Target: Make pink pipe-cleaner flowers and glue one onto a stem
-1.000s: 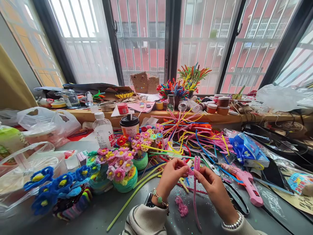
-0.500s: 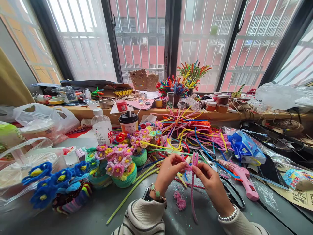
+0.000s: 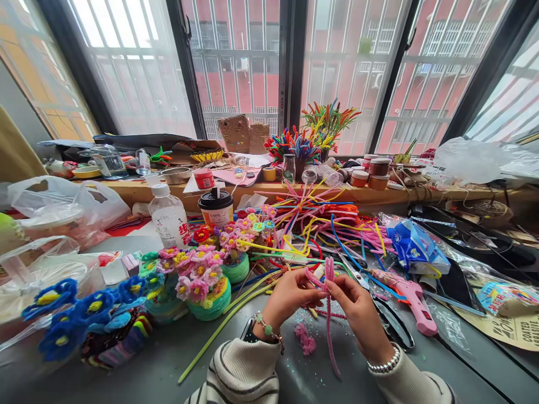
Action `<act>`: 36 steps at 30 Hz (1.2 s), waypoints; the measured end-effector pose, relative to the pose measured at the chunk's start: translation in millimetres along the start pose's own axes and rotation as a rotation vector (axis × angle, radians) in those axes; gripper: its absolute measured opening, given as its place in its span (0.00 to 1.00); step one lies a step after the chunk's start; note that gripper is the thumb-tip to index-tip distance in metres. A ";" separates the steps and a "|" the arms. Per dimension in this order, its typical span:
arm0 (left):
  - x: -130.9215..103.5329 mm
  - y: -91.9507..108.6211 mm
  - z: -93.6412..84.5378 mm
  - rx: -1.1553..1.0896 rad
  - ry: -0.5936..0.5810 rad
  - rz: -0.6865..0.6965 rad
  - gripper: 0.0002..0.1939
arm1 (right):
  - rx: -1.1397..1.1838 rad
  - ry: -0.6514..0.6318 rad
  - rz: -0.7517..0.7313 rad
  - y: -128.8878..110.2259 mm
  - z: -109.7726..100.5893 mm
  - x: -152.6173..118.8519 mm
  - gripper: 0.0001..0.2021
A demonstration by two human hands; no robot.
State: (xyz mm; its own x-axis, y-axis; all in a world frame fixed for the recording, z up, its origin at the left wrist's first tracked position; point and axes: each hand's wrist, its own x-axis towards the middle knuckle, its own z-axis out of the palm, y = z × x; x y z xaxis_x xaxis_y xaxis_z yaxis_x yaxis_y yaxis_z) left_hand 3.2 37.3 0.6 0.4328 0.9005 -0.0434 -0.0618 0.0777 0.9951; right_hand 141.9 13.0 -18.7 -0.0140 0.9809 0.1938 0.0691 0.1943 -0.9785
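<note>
A pink pipe cleaner (image 3: 329,331) is held between both hands, looped at its top, with a long tail hanging down over the grey table. My left hand (image 3: 292,297) pinches the loop's left side. The fingers of my right hand (image 3: 356,308) are closed on the upright pink strands. Below them on the table lies a fuzzy pink piece (image 3: 305,339), with glitter scattered around it. Long yellow-green pipe cleaners (image 3: 219,331) stretch out to the left of my left hand. Scissors (image 3: 357,276) lie just behind my right hand.
Pots of pink flowers (image 3: 200,275) and blue flowers (image 3: 95,306) stand at left, near a bottle (image 3: 168,219) and a lidded cup (image 3: 215,209). Many loose pipe cleaners (image 3: 320,219) are heaped behind the hands. At right lie a pink glue gun (image 3: 415,303) and a blue packet (image 3: 415,247).
My left fingers have shifted on the pink pipe cleaner, and its left part now bends out in a wider curve. The view has shifted slightly, moving the surroundings left.
</note>
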 end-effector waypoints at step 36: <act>-1.0 4.0 -0.3 0.046 0.031 -0.025 0.15 | -0.019 -0.037 0.032 -10.0 0.6 0.5 0.12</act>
State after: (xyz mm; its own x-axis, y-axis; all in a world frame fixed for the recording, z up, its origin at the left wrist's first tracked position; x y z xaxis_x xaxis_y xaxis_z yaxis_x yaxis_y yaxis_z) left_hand 2.2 36.8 4.6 0.4056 0.9113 -0.0704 -0.0100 0.0815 0.9966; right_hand 140.6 11.6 -8.8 -0.0481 0.9860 0.1596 0.0888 0.1634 -0.9826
